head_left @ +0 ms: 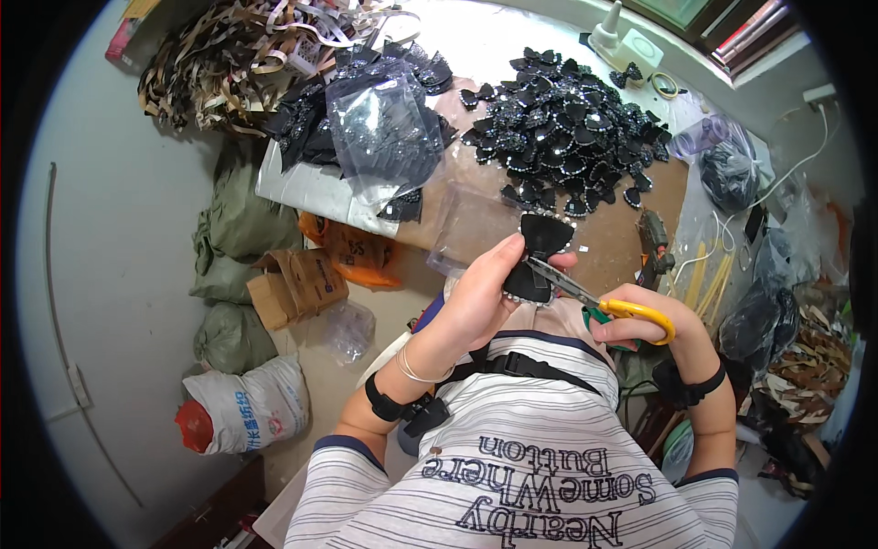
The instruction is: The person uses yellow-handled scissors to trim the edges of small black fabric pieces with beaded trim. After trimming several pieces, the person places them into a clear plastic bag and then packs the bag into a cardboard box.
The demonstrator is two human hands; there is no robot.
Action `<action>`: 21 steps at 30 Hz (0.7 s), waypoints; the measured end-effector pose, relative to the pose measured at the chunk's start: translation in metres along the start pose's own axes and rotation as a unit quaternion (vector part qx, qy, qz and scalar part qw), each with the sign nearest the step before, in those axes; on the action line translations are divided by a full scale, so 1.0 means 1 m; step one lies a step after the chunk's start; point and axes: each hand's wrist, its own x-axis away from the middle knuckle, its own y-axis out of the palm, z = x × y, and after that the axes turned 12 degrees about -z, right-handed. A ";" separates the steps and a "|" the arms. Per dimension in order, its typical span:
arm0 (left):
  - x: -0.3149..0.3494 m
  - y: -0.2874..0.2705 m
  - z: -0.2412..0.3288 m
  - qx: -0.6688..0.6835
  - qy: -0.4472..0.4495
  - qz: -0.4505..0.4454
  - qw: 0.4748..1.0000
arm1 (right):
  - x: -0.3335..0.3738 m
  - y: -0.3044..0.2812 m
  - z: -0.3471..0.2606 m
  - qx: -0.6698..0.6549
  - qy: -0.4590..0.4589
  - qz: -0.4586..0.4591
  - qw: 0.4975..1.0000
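Observation:
A black bow [546,235] with a beaded, pearl-like edge is pinched between the thumb and fingers of my left hand [483,291]. Its two wings stand one above the other, with a narrow band across the middle. My right hand [679,306] is closed round a pair of scissors [560,278] with yellow and green handles. Their blades point left and reach the bow's middle; whether they cut or only touch it I cannot tell. Beyond my hands, a large heap of similar black bows [572,128] with shiny stones lies on the table [604,247].
A clear plastic bag [380,128] rests on more black pieces at the table's left. A glue gun [655,242] lies near the right edge, and a white bottle [605,35] stands at the back. Ribbon strips [215,69], a cardboard box [297,288] and sacks [233,339] are on the left.

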 end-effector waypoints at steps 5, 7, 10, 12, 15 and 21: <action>-0.013 -0.007 0.002 0.000 -0.024 -0.008 1.000 | -0.001 -0.003 0.013 0.005 0.001 0.069 0.998; -0.025 -0.015 -0.001 0.031 -0.054 0.017 0.998 | -0.003 -0.004 0.016 0.004 0.004 0.096 0.995; -0.059 -0.038 -0.004 0.011 -0.085 0.061 0.995 | -0.009 -0.007 0.028 -0.008 -0.027 0.146 0.989; -0.097 -0.061 0.000 -0.044 -0.073 0.062 0.995 | -0.008 -0.005 0.021 -0.055 -0.012 0.163 0.985; -0.170 -0.094 0.023 -0.107 -0.064 0.035 0.992 | -0.009 -0.001 0.027 -0.084 -0.004 0.180 0.980; -0.174 -0.183 -0.005 -0.508 -0.092 0.073 0.854 | -0.007 0.004 0.050 -0.110 -0.040 0.277 0.954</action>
